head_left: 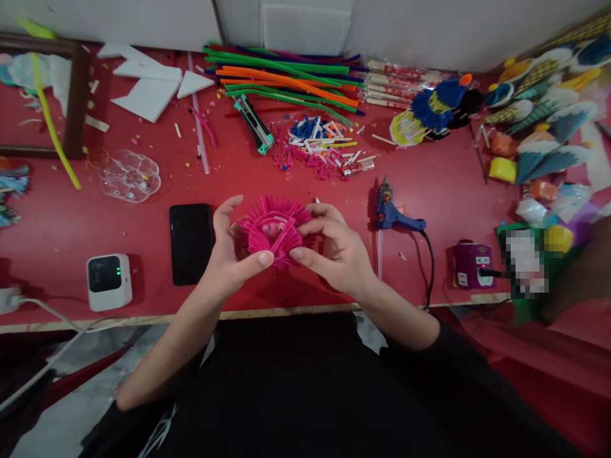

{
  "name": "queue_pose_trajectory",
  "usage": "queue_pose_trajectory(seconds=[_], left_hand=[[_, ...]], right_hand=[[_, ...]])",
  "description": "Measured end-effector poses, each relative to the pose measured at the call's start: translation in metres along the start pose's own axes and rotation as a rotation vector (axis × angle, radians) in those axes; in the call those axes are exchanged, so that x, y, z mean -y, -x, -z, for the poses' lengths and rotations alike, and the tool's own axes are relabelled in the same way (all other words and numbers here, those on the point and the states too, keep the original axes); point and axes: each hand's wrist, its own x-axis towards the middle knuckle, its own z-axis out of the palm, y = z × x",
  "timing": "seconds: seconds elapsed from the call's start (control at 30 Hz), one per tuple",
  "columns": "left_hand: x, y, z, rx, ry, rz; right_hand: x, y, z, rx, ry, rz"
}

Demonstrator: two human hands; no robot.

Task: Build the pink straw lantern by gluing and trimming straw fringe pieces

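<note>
I hold a round pink craft piece, made of short straw pieces fanned out like a flower, above the red table. My left hand grips its left side, thumb on the near edge. My right hand grips the right side, thumb pressed against the near edge and fingers curled over the top. Both thumbs almost meet at the front of the piece.
A black phone and a white device lie to the left. A blue glue gun and a purple box are on the right. Cut straw bits, long straws, a cutter knife and foam pieces lie behind. Finished crafts crowd the right.
</note>
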Motion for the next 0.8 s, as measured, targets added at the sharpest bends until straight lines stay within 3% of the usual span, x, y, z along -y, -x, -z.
queue_pose_trajectory(seconds=[0.13, 0.27, 0.4, 0.57, 0.8], left_hand=[[0.002, 0.0, 0.004, -0.053, 0.011, 0.081], [-0.008, -0.003, 0.001, -0.172, 0.168, 0.261], [-0.025, -0.007, -0.006, -0.156, 0.327, 0.388], [-0.024, -0.004, -0.011, -0.174, 0.353, 0.371], [-0.018, 0.001, -0.011, -0.191, 0.294, 0.372]], right_hand=[[-0.006, -0.001, -0.003, 0.004, -0.094, -0.031], [-0.016, -0.007, -0.003, -0.065, -0.25, -0.111], [-0.022, -0.016, -0.003, -0.143, -0.488, -0.253], [-0.025, -0.017, -0.005, -0.188, -0.542, -0.312], [-0.028, -0.013, -0.004, -0.142, -0.418, -0.169]])
